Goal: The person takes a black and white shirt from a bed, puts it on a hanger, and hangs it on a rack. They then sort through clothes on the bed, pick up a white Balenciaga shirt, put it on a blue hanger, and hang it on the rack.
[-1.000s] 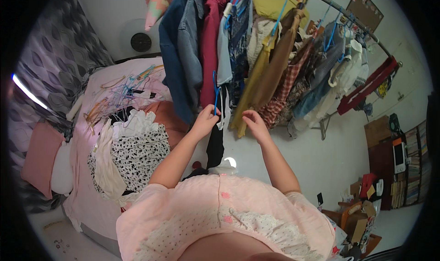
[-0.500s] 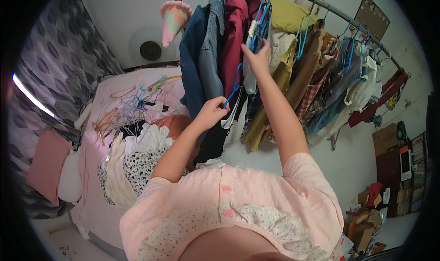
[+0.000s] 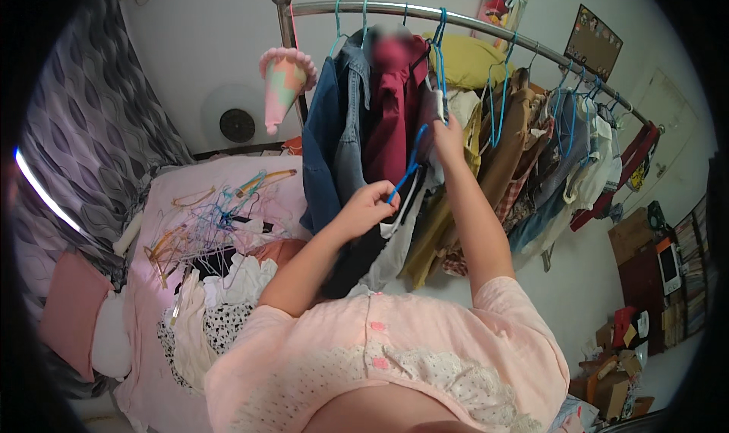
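Observation:
My left hand point(image 3: 370, 209) is closed on the lower end of a blue clothes hanger point(image 3: 411, 164), held tilted in front of the rack. From this hanger droops a black and white garment point(image 3: 355, 257), down toward my chest. My right hand point(image 3: 449, 140) is raised at the hanging clothes, against a grey garment below some blue hangers point(image 3: 441, 49); its fingers are partly hidden there. Just left of it hang a dark red garment point(image 3: 391, 121), a denim shirt point(image 3: 351, 129) and a darker blue garment point(image 3: 320, 148).
A metal clothes rail point(image 3: 474, 27) curves across, with brown, yellow and white clothes to the right. On the left, a bed point(image 3: 171, 176) carries a tangle of hangers point(image 3: 220, 216) and a spotted garment point(image 3: 228, 325). Cardboard boxes point(image 3: 616, 380) stand at lower right.
My right hand's spread fingers have come in against the hanging clothes, lower along them. The left hand has moved slightly right with the blue hanger. More of the rail shows now.

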`<state>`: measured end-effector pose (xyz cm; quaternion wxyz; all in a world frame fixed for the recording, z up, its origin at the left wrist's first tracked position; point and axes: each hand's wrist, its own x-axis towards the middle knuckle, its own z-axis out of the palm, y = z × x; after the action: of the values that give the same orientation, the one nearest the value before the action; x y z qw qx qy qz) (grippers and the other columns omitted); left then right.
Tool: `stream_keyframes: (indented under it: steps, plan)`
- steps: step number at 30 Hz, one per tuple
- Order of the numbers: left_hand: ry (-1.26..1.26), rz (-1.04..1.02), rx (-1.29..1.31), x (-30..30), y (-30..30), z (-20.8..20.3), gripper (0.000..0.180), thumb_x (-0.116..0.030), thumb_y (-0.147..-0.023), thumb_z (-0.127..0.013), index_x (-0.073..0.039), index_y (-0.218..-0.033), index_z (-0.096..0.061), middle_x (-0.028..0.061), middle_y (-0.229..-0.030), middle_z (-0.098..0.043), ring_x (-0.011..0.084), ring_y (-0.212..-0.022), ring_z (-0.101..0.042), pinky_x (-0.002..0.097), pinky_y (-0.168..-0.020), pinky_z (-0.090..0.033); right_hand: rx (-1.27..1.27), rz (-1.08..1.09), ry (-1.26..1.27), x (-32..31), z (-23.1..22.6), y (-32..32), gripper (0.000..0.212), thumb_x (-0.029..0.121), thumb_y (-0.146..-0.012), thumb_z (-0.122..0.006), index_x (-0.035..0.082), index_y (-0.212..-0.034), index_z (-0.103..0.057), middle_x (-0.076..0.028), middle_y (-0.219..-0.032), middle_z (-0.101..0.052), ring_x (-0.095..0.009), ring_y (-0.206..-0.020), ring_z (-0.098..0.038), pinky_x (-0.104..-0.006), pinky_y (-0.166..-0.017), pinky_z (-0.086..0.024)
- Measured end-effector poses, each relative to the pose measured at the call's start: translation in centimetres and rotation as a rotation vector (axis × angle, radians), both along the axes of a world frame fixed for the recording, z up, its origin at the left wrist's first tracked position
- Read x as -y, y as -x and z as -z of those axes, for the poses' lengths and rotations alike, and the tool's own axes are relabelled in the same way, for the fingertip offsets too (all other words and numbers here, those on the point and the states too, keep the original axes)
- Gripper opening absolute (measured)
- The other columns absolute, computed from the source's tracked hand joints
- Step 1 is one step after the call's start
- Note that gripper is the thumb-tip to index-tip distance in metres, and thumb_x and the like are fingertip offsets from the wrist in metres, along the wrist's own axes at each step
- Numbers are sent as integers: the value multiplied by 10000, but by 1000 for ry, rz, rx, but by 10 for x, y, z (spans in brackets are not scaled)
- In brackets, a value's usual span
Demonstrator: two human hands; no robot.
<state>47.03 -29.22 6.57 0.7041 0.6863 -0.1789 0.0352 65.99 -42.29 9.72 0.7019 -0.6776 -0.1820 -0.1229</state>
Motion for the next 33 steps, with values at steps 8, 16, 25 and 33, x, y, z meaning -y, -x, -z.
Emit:
stream_keyframes:
  steps: [8,16,25,33]
  plan:
    - [-19,-43,1,22,-34,-3,78,-2,-685,-511,-39,-754,-506,-43,-672,-482,3,-547,-388,166,-513,-315,-138,14,-180,53,-1,-13,227,-1,-723,-410,-2,-914,-533,8,-606,-455,-78,-491,-395,-231,-441,-318]
    - [44,-17,27,57,-65,-28,70,-15,-692,-519,-36,-758,-506,-30,-704,-489,25,-627,-430,171,-581,-342,-15,145,-273,160,1,-68,217,-11,-700,-415,-23,-871,-546,-32,-743,-539,-117,-614,-476,-243,-586,-397]
    - [24,50,19,71,-93,-45,65,-15,-725,-520,-41,-781,-501,-14,-739,-495,65,-696,-467,192,-645,-381,-32,284,-279,261,-1,-107,226,-26,-691,-397,-39,-856,-550,-30,-718,-525,-125,-603,-479,-250,-586,-400]
    - [81,-69,38,76,-119,-39,55,-24,-734,-511,-42,-785,-503,-5,-755,-514,67,-703,-474,195,-656,-379,-8,458,-61,328,5,-139,271,-7,-680,-427,-47,-915,-555,-39,-765,-539,-114,-634,-468,-240,-601,-392]
